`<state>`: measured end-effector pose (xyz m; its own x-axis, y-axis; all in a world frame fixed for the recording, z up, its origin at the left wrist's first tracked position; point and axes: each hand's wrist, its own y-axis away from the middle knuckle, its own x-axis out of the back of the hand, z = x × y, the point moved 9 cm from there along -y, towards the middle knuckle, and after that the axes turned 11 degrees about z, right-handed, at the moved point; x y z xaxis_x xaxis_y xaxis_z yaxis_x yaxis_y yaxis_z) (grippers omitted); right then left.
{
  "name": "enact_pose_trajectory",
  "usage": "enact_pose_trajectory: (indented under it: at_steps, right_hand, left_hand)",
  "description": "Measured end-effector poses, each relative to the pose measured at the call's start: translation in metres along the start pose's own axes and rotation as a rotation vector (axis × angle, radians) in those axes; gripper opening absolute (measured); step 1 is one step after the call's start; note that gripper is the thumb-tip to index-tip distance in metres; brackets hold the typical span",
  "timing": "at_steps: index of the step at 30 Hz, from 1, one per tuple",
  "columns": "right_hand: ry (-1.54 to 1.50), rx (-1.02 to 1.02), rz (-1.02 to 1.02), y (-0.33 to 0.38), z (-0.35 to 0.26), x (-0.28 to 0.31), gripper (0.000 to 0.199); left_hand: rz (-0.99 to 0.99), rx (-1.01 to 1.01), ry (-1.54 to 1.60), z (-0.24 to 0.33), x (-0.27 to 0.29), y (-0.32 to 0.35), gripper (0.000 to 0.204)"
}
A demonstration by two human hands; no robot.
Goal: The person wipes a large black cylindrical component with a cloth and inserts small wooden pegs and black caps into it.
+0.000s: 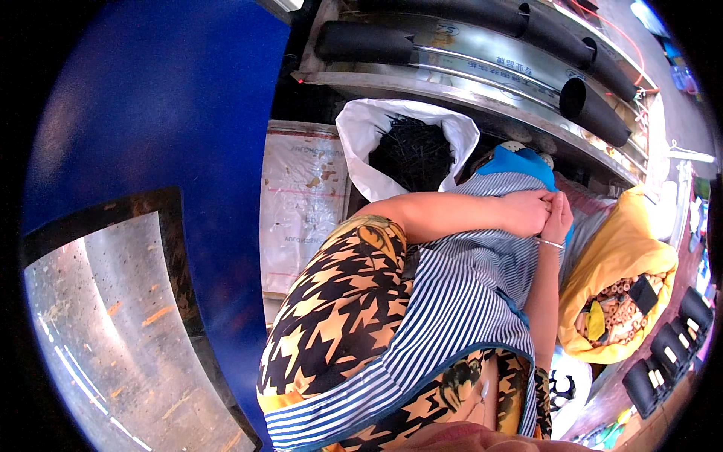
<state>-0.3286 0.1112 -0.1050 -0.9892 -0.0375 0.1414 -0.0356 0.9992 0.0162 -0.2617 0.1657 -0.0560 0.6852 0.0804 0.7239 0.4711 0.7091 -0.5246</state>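
Note:
My left hand [525, 212] and my right hand [558, 216] meet above my lap, fingers closed and touching. Whatever is between them, if anything, is hidden or too small to name. A bracelet circles the right wrist. Beneath the hands lies a blue-and-white striped apron [444, 290], with bright blue cloth [520, 163] just beyond them. To the left of the hands stands an open white sack [360, 143] full of thin black strips [414, 151]. On the right, a yellow sack [602, 264] holds many small tan tubular pieces [614, 320], with a black piece [643, 294] on top.
Ahead is a metal-topped bench [482, 71] bearing black tubes [365, 44] and thin rods. A plastic-wrapped box [301, 203] stands left of the white sack, beside a large blue panel [158, 113]. Several black parts [666, 354] lie on a surface at the far right.

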Motion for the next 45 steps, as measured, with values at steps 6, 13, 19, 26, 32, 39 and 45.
enact_pose_trajectory:
  at_steps: [6,13,19,26,32,39,45]
  right_hand:
    - [0.119,0.003,-0.036,0.002,0.005,-0.004,0.026]
    - [0.215,0.035,0.011,0.000,0.006,-0.008,0.026]
    - [0.252,0.051,-0.019,0.000,0.000,-0.011,0.027]
    - [0.297,-0.010,0.014,0.002,0.003,0.009,0.027]
    - [0.408,-0.034,0.073,0.008,-0.002,0.011,0.027]
    - [0.467,-0.031,0.073,0.012,-0.012,0.020,0.028]
    - [0.440,-0.043,0.085,0.011,-0.008,0.019,0.028]
  left_hand:
    - [0.362,0.188,0.048,-0.058,0.133,0.061,0.011]
    - [1.017,1.469,-0.629,-0.186,0.285,0.481,0.016]
    - [0.343,2.013,-0.719,-0.116,0.207,0.704,0.022]
    - [-0.200,1.923,-0.566,-0.154,0.148,0.666,0.037]
    - [-0.510,1.685,-0.734,-0.204,0.176,0.599,0.053]
    - [-0.716,1.618,-1.040,-0.262,0.221,0.568,0.047]
    - [0.015,2.128,-1.411,-0.173,0.290,0.584,0.058]
